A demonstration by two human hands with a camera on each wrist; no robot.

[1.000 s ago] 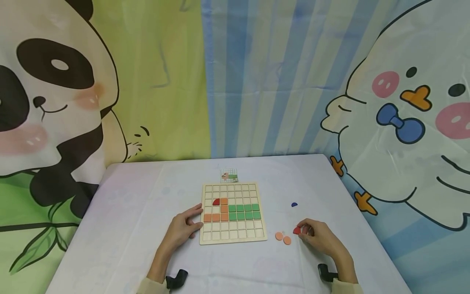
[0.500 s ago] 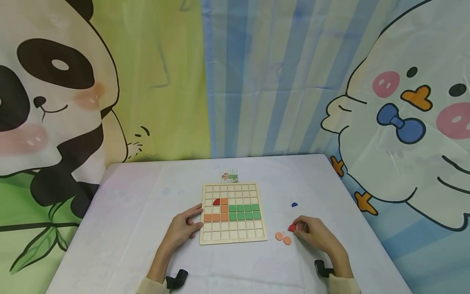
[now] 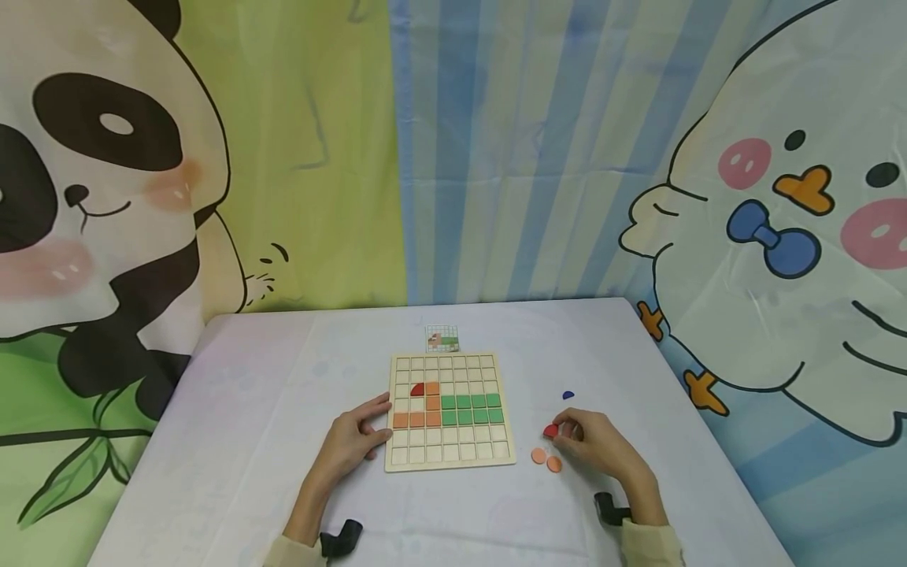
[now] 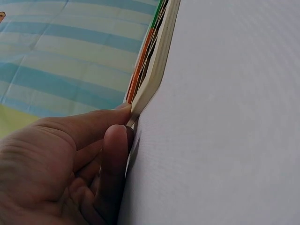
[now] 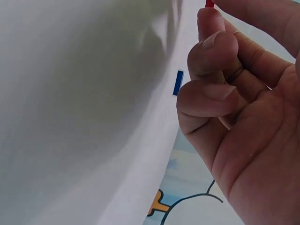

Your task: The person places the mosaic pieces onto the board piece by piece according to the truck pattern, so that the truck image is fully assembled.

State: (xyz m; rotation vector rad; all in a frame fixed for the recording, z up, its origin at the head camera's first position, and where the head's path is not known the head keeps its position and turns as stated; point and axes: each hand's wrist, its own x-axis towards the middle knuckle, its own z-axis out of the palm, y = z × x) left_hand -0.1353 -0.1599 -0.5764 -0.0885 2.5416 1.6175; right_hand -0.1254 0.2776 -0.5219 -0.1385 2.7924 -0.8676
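Observation:
A square wooden grid board point(image 3: 460, 453) lies on the table, partly filled with orange tiles point(image 3: 433, 403), green tiles point(image 3: 471, 408) and one red quarter-round tile point(image 3: 418, 389). At its left edge, my left hand point(image 3: 354, 433) rests with index finger and thumb touching the rim; the left wrist view shows the fingertips at the board's corner point(image 4: 149, 89). Right of the board, my right hand point(image 3: 595, 441) pinches a red round-edged tile point(image 3: 550, 431) between thumb and index finger. In the right wrist view only a sliver of that red tile point(image 5: 209, 3) shows, the other fingers being curled.
Two orange discs point(image 3: 538, 456) lie between the board and my right hand. Farther back is a blue half-round tile point(image 3: 568, 394). Behind the board lies a small picture card point(image 3: 442, 339) with a coloured grid. A printed curtain hangs behind the white table point(image 3: 283, 378).
My right hand has moved left and slightly away from me, carrying the red tile toward the board. The left hand and the board have stayed in place.

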